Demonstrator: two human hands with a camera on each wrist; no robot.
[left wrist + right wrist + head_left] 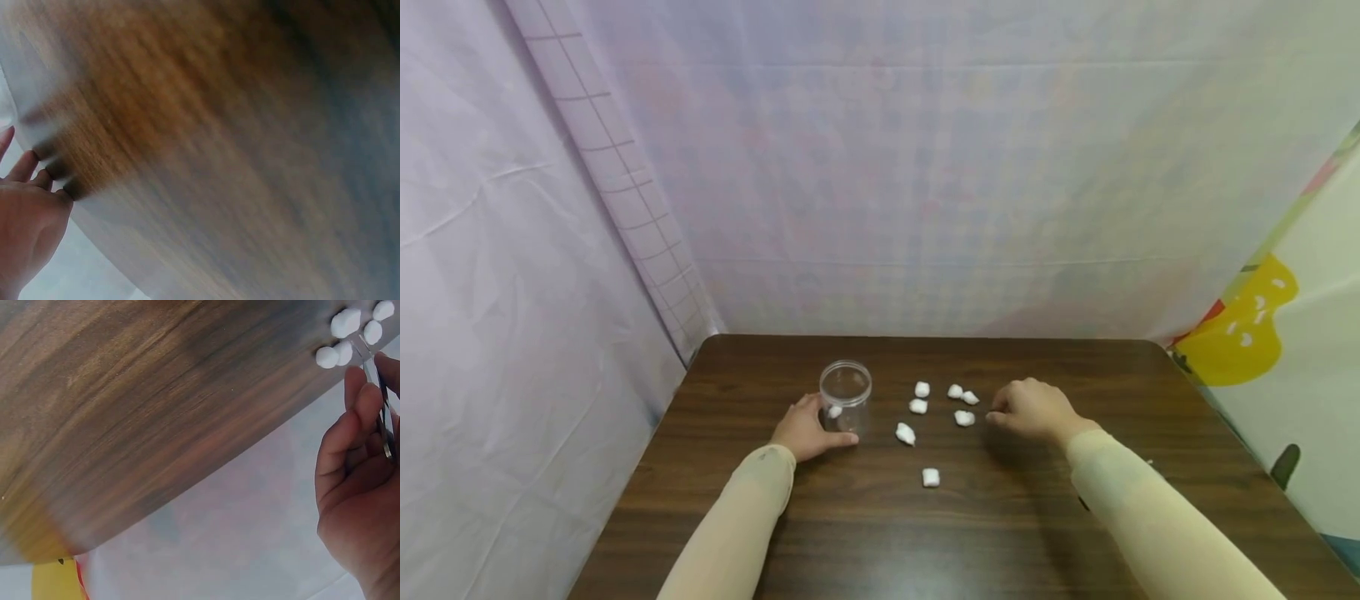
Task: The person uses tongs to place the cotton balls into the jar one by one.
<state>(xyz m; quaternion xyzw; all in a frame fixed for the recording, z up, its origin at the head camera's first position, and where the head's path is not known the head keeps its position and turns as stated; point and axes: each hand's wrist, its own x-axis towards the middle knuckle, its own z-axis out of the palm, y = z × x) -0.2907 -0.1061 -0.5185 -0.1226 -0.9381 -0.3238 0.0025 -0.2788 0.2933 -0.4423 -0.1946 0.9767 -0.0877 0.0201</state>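
Note:
In the head view, my left hand (806,428) holds a clear round jar (846,385) by its left side, thumb in front and fingers curving behind. One cotton ball (835,412) shows through the jar's wall. My right hand (1033,408) is low over the table, right of several loose white cotton balls (965,418). The right wrist view shows this hand (353,456) pinching metal tweezers (384,419) between thumb and fingers, their tips pointing at the cotton balls (345,323). In the left wrist view, only part of the left hand (31,219) appears at the left edge.
The dark wood table (865,533) has its far edge against a pale patterned curtain (925,183). A white curtain (512,333) hangs on the left. A cloth with a yellow figure (1240,333) hangs on the right. One cotton ball (931,477) lies nearer the front.

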